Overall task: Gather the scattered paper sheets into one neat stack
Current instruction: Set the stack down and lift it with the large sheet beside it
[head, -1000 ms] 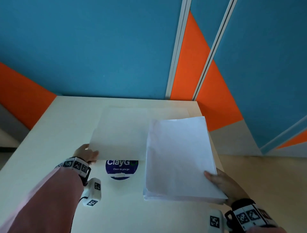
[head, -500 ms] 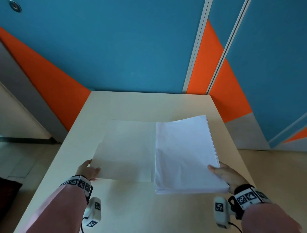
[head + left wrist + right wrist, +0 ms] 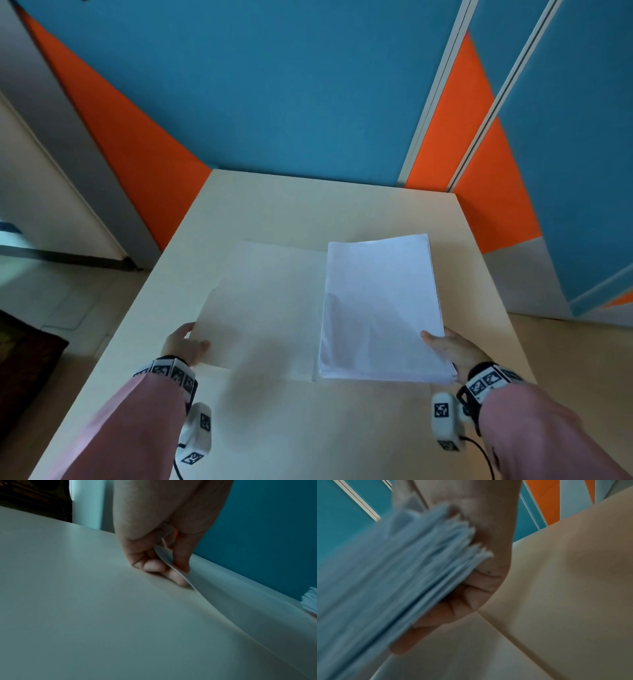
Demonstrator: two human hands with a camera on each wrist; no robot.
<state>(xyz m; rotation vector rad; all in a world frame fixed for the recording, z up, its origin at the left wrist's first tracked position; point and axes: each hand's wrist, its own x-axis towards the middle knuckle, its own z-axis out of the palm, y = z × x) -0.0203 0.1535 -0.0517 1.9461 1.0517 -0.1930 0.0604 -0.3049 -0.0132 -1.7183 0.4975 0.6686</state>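
A thick stack of white paper point(image 3: 380, 305) is held above the table's right half by my right hand point(image 3: 447, 349), thumb on top at the near right corner and fingers point(image 3: 436, 615) under it. The stack point(image 3: 393, 581) looks blurred in the right wrist view. A single white sheet point(image 3: 263, 308) lies to its left, partly under the stack. My left hand point(image 3: 186, 346) pinches that sheet's near left corner, thumb point(image 3: 181, 555) above and fingers point(image 3: 171, 576) below, lifting the edge point(image 3: 223, 608) off the table.
The cream table point(image 3: 308, 428) ends against a blue and orange wall point(image 3: 291, 85) at the back. Its left edge drops to a tiled floor point(image 3: 51, 301); its right edge borders a tan floor point(image 3: 565, 342).
The single sheet has been drawn toward me and now covers the round blue sticker seen a second ago. Both hands stay on their papers; the view has shifted left.
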